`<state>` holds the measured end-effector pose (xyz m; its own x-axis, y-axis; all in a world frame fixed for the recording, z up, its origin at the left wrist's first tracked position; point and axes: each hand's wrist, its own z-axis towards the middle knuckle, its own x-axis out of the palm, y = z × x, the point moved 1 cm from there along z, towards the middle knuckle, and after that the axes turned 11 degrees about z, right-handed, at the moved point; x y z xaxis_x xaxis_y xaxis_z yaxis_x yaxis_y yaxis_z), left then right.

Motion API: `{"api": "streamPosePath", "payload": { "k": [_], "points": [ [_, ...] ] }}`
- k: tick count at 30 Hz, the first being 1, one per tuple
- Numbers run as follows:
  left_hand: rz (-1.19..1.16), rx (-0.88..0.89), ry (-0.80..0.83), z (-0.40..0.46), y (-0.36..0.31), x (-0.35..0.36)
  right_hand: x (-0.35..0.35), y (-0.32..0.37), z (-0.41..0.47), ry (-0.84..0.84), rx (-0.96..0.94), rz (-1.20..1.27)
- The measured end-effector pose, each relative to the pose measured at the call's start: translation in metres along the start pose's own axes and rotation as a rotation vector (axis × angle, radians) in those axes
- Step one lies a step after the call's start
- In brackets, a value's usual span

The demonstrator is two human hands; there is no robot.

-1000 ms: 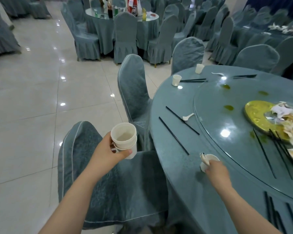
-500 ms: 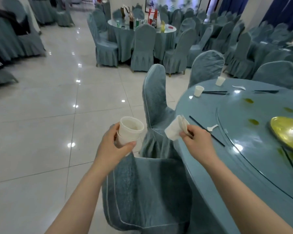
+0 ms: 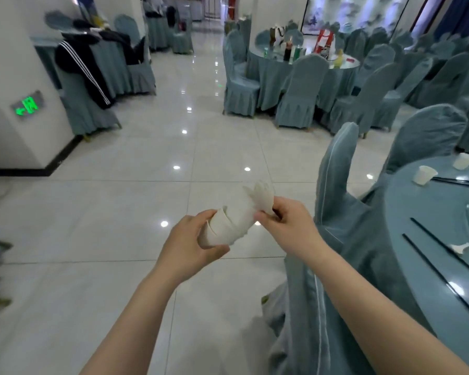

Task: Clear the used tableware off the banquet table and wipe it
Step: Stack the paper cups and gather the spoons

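My left hand (image 3: 194, 243) grips a stack of white paper cups (image 3: 229, 227), tilted on its side over the floor. My right hand (image 3: 287, 224) pinches the rim of another white cup with a spoon (image 3: 260, 197) and has it pushed into the stack's open end. The round banquet table (image 3: 428, 212) under a blue-grey cloth is at the right. On it stand two white cups (image 3: 424, 175) (image 3: 464, 161), black chopsticks (image 3: 441, 274) and a white spoon (image 3: 460, 247).
Two covered chairs (image 3: 339, 190) (image 3: 425, 133) stand against the table, with a third (image 3: 309, 320) under my right arm. Shiny tiled floor (image 3: 119, 212) spreads to the left. Another table (image 3: 303, 63) with bottles is farther back. Chairs with dark jackets (image 3: 87, 69) line the left wall.
My right hand carried the cup and spoon leftward from the table and into the stack in my left hand. My view swung left, away from the table.
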<state>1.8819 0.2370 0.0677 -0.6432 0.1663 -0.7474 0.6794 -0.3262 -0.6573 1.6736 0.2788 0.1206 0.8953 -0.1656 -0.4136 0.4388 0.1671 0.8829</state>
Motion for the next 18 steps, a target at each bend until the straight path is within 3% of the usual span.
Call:
{"api": "streamPosePath", "payload": {
  "k": [6,11,18],
  "points": [
    [-0.090,-0.058,-0.046,0.024,0.042,-0.030,0.069,-0.002,0.051,0.197,0.024,0.055],
    [-0.113,-0.162,-0.077,0.065,0.092,-0.048,0.100,-0.020,0.108,0.125,0.018,0.160],
    [-0.121,-0.221,-0.079,0.177,0.145,-0.059,0.109,-0.077,0.222,0.096,0.162,0.165]
  ]
}}
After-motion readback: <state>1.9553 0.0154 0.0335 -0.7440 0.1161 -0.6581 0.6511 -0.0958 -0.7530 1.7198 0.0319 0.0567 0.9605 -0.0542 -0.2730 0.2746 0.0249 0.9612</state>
